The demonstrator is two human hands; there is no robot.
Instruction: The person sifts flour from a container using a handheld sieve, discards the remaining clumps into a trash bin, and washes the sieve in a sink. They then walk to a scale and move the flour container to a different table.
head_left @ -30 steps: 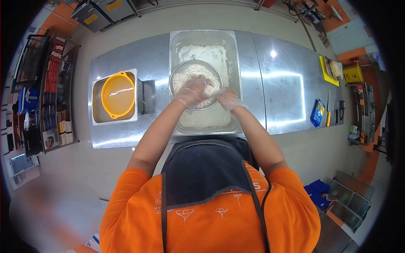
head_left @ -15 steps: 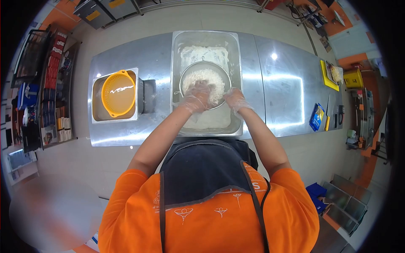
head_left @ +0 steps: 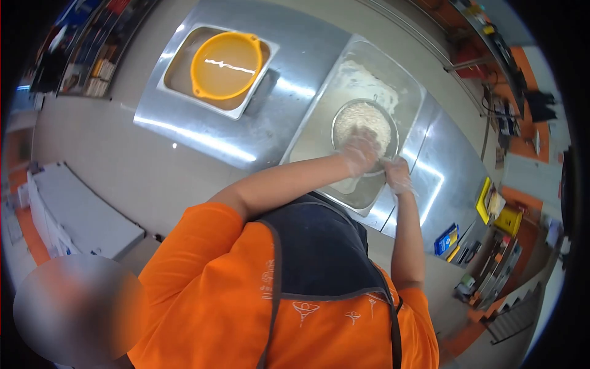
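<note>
A round metal sieve (head_left: 335, 140) holding white flour (head_left: 364, 117) rests over a deep steel pan (head_left: 410, 98). My left hand (head_left: 361, 150), in a clear plastic glove, reaches into the sieve, its fingers stretched out on the flour and slightly blurred. At the sieve's near right rim, my right hand (head_left: 398, 174), gloved as well, is closed on the edge or handle there. More flour (head_left: 362, 80) lies on the pan floor beyond the sieve.
Left on the steel table (head_left: 215, 132), a yellow colander (head_left: 225, 64) sits in a smaller steel pan (head_left: 252, 98). Toward the right end are a blue packet (head_left: 447, 238) and a yellow tray (head_left: 483, 200). Shelves (head_left: 101, 61) stand at the far left.
The whole view has rotated, and the table now slants down to the right. My left hand stays in the flour and my right hand remains at the sieve's rim.
</note>
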